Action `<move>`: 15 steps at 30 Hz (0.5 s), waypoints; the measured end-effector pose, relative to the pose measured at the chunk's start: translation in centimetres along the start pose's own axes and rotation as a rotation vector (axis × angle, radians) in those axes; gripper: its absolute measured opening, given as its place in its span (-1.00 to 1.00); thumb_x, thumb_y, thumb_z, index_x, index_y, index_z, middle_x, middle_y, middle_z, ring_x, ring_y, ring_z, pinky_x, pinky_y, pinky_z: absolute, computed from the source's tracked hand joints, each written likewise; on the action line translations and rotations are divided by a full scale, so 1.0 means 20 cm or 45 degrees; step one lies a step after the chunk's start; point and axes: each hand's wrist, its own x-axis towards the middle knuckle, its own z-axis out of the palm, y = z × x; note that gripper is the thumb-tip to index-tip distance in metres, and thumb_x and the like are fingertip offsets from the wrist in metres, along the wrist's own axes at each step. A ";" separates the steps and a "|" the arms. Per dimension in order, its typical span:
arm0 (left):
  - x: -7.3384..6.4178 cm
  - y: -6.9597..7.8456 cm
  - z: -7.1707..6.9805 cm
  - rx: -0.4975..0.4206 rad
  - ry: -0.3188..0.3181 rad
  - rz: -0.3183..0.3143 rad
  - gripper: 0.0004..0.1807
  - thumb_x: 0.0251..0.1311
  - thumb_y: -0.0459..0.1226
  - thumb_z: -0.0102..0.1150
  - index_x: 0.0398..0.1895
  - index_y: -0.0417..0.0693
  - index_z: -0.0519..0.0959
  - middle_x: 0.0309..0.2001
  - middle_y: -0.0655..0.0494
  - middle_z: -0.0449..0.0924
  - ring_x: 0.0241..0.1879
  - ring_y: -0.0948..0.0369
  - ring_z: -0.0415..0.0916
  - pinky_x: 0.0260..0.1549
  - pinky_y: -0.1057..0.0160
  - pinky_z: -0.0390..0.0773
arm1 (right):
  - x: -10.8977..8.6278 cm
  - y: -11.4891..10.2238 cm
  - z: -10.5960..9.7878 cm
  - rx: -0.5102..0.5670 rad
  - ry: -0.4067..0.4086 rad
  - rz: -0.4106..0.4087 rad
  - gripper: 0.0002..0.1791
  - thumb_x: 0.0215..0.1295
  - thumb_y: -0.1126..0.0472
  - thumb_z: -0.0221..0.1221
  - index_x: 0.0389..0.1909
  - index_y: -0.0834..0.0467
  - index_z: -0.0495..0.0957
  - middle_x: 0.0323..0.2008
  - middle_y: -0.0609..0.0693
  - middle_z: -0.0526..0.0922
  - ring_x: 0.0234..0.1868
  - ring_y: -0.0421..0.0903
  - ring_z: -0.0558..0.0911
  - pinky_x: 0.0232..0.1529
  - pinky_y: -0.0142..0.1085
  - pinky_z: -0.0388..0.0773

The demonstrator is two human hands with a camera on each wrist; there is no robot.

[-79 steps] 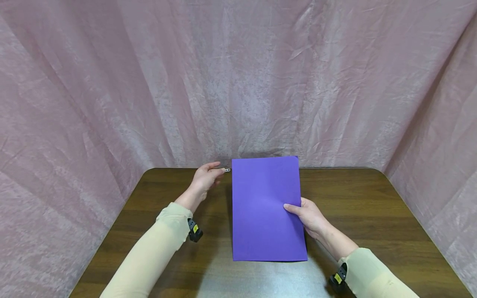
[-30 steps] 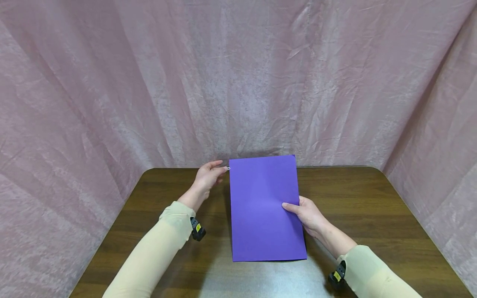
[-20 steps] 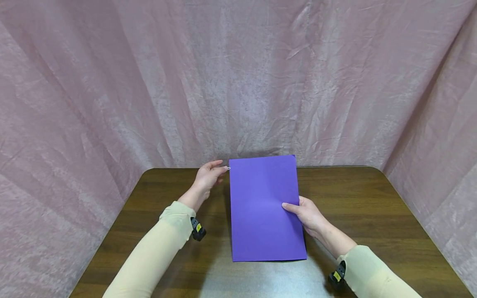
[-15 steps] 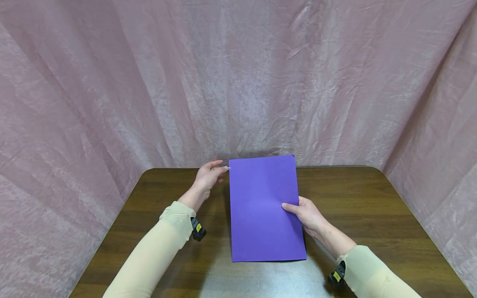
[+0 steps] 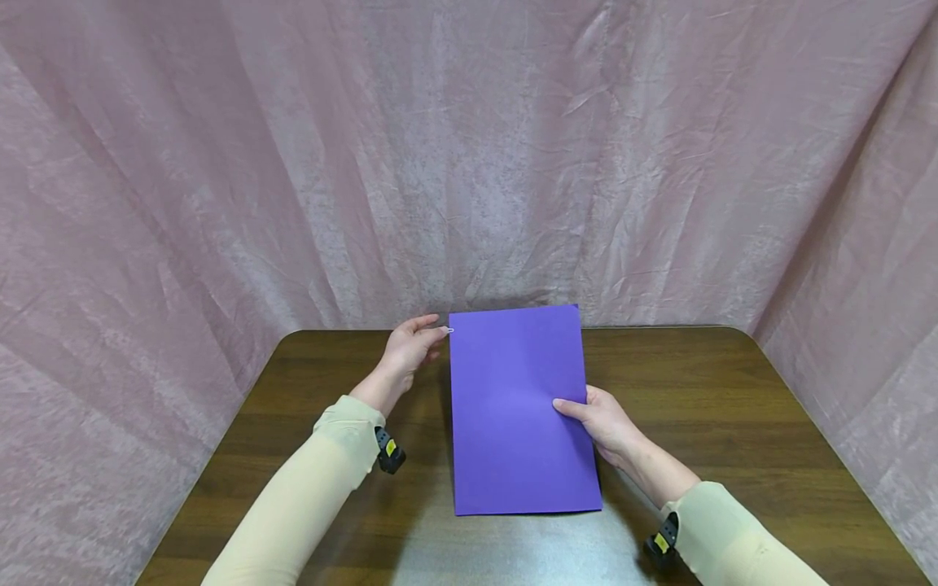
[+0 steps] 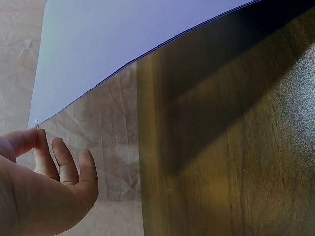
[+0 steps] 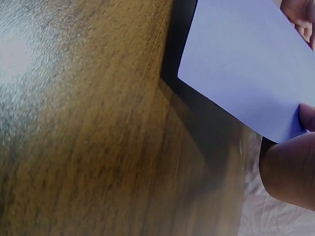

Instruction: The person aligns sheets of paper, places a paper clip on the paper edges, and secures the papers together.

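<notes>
My right hand (image 5: pixel 611 425) holds a sheet of purple paper (image 5: pixel 516 415) by its right edge, thumb on the front and the other fingers hidden behind. The paper is raised over the table, its top edge towards the curtain. At its upper left corner my left hand (image 5: pixel 405 352) pinches a small pale paper clip (image 6: pixel 37 124) between thumb and index finger. The clip's end overlaps the paper's left edge close to the corner. In the left wrist view the remaining fingers of that hand are loosely bent and touch nothing.
Beneath the paper is a brown wood-grain table (image 5: pixel 703 407) with a bright reflection near its front. A pink curtain (image 5: pixel 469 163) hangs behind the table and along both sides. Each wrist wears a black camera band.
The paper has shifted slightly left and my left hand slightly right. The clip, apart from the paper's left edge at first, now overlaps it. Both hands have kept their hold.
</notes>
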 end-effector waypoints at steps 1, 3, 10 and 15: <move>0.00 0.00 0.00 -0.001 -0.002 -0.002 -0.47 0.36 -0.28 0.29 0.38 -0.11 0.47 0.00 0.00 0.68 0.17 -0.10 0.50 -0.28 0.37 0.62 | 0.00 0.00 0.00 -0.002 -0.001 -0.003 -0.68 0.41 0.26 0.24 0.10 0.33 0.53 -0.36 0.02 0.76 -0.38 -0.08 0.74 -0.34 -0.20 0.69; 0.00 0.00 0.00 0.001 -0.006 -0.005 -0.46 0.37 -0.28 0.29 0.40 -0.11 0.46 0.01 0.01 0.67 0.18 -0.10 0.50 -0.26 0.36 0.62 | 0.00 0.00 0.00 -0.006 -0.004 -0.008 -0.66 0.42 0.26 0.24 0.12 0.34 0.52 -0.35 0.02 0.76 -0.38 -0.08 0.74 -0.34 -0.19 0.69; 0.00 0.00 0.01 -0.006 -0.014 0.004 -0.40 0.37 -0.28 0.28 0.44 -0.18 0.41 0.02 -0.01 0.67 0.08 -0.02 0.55 -0.26 0.37 0.62 | 0.00 0.01 0.00 -0.004 -0.006 -0.012 -0.65 0.42 0.26 0.24 0.13 0.35 0.52 -0.35 0.03 0.76 -0.37 -0.08 0.74 -0.33 -0.20 0.69; 0.00 0.00 0.01 -0.015 -0.017 0.002 -0.42 0.37 -0.28 0.28 0.42 -0.18 0.43 0.02 -0.01 0.67 -0.01 0.08 0.56 -0.23 0.35 0.63 | 0.01 0.01 -0.01 -0.001 -0.003 -0.005 -0.65 0.42 0.26 0.25 0.12 0.34 0.52 -0.35 0.03 0.76 -0.37 -0.07 0.75 -0.33 -0.19 0.69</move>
